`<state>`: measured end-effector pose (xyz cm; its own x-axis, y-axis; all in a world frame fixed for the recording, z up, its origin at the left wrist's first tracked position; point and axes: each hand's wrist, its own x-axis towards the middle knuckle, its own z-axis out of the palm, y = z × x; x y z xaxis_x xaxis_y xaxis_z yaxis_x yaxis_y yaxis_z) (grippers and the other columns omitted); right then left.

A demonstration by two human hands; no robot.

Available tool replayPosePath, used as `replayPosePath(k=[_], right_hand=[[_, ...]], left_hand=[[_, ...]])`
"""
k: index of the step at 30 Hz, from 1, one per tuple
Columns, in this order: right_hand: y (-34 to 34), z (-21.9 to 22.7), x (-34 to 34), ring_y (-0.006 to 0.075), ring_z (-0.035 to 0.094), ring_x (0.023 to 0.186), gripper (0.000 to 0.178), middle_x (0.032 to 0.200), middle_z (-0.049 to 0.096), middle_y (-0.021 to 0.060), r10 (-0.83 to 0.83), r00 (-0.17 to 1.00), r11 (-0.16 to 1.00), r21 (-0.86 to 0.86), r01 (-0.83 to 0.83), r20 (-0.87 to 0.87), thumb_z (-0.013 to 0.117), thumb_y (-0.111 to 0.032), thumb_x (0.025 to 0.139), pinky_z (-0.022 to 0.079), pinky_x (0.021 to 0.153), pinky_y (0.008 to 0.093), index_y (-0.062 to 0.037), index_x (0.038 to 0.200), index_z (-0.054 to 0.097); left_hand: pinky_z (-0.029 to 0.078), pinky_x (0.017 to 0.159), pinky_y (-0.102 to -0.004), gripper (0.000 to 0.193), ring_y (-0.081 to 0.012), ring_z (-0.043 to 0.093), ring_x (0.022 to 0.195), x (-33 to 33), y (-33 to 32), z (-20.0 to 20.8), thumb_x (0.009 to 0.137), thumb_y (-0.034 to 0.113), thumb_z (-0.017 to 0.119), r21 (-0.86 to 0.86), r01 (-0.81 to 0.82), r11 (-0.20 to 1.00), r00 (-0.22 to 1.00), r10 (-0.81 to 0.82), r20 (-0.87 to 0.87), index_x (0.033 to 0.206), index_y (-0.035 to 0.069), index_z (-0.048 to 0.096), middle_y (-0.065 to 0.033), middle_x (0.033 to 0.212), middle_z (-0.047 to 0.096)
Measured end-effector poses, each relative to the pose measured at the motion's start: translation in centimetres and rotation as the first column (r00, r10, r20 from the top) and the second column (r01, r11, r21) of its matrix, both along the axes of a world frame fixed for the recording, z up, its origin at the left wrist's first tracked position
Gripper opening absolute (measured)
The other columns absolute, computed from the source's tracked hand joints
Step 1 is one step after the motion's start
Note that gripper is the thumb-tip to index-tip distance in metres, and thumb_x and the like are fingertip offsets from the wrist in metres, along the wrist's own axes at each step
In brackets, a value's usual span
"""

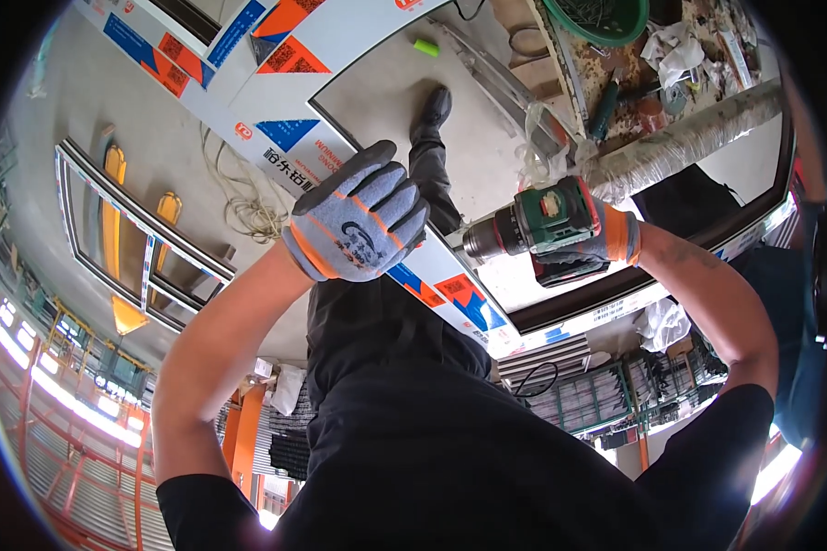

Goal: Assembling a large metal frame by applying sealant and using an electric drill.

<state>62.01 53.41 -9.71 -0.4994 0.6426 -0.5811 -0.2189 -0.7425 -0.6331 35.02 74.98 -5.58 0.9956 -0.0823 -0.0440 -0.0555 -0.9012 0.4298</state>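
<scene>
My left hand (pixel 354 220), in a grey-blue glove with dark fingertips and orange stripes, is closed over the near-left bar of a large window frame (pixel 487 321). White film with blue and orange print covers the bars. The fingers lie close together and hide that stretch of bar; the thumb is hard to make out. To its right, my gloved right hand (pixel 616 234) grips a green and black cordless drill (pixel 551 220). Its chuck points left, near the bar's inner edge. I cannot make out a bit.
A cluttered bench (pixel 629 101) with a green bowl (pixel 602 18) of small metal pieces stands far right. Plastic-wrapped tubing (pixel 680 142) runs across the frame. Coiled cord (pixel 243 197) and another frame (pixel 147 239) lie left. Someone in dark blue clothing (pixel 790 312) stands at the right edge.
</scene>
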Motion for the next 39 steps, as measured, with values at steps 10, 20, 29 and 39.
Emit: replayPosePath(k=[10, 20, 29, 39], right_hand=[[0.9, -0.1, 0.0, 0.0141, 0.063, 0.086, 0.030, 0.099, 0.068, 0.0054, 0.015, 0.946, 0.789, 0.578, -0.211, 0.325, 0.076, -0.013, 0.080, 0.052, 0.079, 0.0311, -0.0066, 0.107, 0.065], [-0.1, 1.7, -0.4, 0.0075, 0.059, 0.067, 0.021, 0.079, 0.066, -0.0001, -0.095, 0.996, 0.925, -0.370, 0.087, -0.003, 0.076, -0.009, 0.079, 0.048, 0.057, 0.0240, -0.0084, 0.097, 0.066], [-1.5, -0.7, -1.1, 0.0089, 0.052, 0.051, 0.014, 0.060, 0.056, 0.0002, 0.047, 0.980, 0.981, -0.196, -0.008, 0.193, 0.075, -0.007, 0.074, 0.041, 0.045, 0.0264, -0.0069, 0.075, 0.062], [-5.6, 9.7, -7.7, 0.0269, 0.058, 0.105, 0.041, 0.119, 0.060, 0.0107, -0.574, 0.561, 0.798, 0.254, 0.547, 0.596, 0.063, -0.035, 0.089, 0.048, 0.088, 0.0383, -0.0012, 0.111, 0.063]], left_hand=[[0.040, 0.104, -0.0455, 0.026, -0.0256, 0.059, 0.088, 0.4, 0.2, 0.6, 0.075, 0.033, 0.062, 0.018, 0.017, 1.000, 1.000, -0.017, 0.011, 0.082, 0.008, 0.064, -0.0070, 0.083, 0.059], [0.039, 0.103, -0.0483, 0.030, -0.0294, 0.056, 0.095, 0.5, 0.0, 0.8, 0.074, 0.029, 0.062, 0.002, 0.038, 0.999, 0.997, -0.038, 0.067, 0.092, 0.005, 0.064, -0.0110, 0.089, 0.058], [0.037, 0.103, -0.0509, 0.031, -0.0329, 0.055, 0.102, -0.7, -0.1, 0.4, 0.080, 0.028, 0.060, -0.036, 0.047, 0.998, 0.992, -0.042, 0.116, 0.099, 0.003, 0.064, -0.0136, 0.096, 0.061], [0.035, 0.106, -0.0498, 0.030, -0.0309, 0.056, 0.105, -0.6, 0.8, 1.0, 0.083, 0.025, 0.058, -0.043, 0.026, 0.999, 0.979, -0.016, 0.202, 0.103, 0.002, 0.062, -0.0142, 0.104, 0.062]])
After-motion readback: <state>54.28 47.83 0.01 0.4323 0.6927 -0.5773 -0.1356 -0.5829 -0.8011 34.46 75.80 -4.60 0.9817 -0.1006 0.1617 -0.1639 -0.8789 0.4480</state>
